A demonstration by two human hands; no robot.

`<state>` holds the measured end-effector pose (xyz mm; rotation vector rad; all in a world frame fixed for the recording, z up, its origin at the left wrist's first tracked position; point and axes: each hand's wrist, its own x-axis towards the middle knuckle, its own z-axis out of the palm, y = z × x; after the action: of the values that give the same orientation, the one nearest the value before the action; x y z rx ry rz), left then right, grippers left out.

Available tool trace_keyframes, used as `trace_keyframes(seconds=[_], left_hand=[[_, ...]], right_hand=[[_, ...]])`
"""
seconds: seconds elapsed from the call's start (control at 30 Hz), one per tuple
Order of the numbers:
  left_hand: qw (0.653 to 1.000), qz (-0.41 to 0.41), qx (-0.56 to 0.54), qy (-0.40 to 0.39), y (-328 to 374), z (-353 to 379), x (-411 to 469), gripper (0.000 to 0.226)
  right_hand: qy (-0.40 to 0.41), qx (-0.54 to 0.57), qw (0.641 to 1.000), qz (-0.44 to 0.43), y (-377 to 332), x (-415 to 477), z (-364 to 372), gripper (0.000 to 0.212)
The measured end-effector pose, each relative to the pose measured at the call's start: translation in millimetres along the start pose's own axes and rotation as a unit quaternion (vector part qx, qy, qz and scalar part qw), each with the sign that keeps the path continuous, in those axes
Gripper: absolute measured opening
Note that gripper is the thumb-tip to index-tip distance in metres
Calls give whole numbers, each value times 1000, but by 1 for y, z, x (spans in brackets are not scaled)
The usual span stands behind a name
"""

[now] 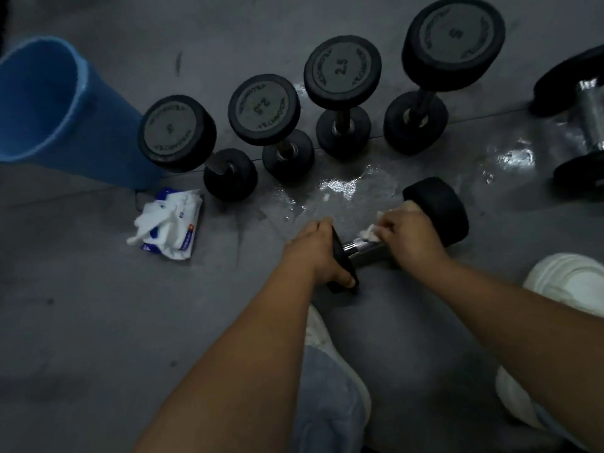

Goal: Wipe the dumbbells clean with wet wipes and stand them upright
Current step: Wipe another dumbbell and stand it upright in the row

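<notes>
Closest to my lens are two bare forearms reaching out over a bent knee [327, 403] in pale cloth, with a white shoe [572, 282] off to the right. From my remote seat I see the left hand [322, 253] gripping the near head of a lying dumbbell [438, 212], fingers curled round the rim of that black disc. The right hand [408, 237] is closed over the metal handle [362, 248], thumb and fingers pinching a crumpled wet wipe [369, 233] against the bar. This dumbbell lies on its side on the grey floor [98, 322], just in front of a shiny wet patch [343, 188].

Beyond the patch, four upright dumbbells [264, 109] stand on end in a row, near each other but apart; two caps read 2.5. Left of the row stands a blue bucket [42, 96], and just below it lies an opened wipe packet [170, 223] with white sheets spilling out. At the right edge another dumbbell [588, 103] lies flat, its bar gleaming.
</notes>
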<state>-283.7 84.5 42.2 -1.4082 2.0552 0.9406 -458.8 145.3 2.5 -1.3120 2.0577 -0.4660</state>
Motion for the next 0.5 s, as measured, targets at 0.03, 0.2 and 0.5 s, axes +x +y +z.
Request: trace_keyframes(seconds=[0.03,0.2,0.5], left_hand=[[1000,0,-1,-3,0,1,2,132],[1000,-5,-6,-8,-3,3,6,140],[1000,-2,-2,-10,-2,2,6,138]], right_hand=[[-27,-26,999,-20,-1,-1,2,9],[-27,-57,996,-64,1,4,-5,13],[-56,-111,989,-75,-6,4,-11,15]])
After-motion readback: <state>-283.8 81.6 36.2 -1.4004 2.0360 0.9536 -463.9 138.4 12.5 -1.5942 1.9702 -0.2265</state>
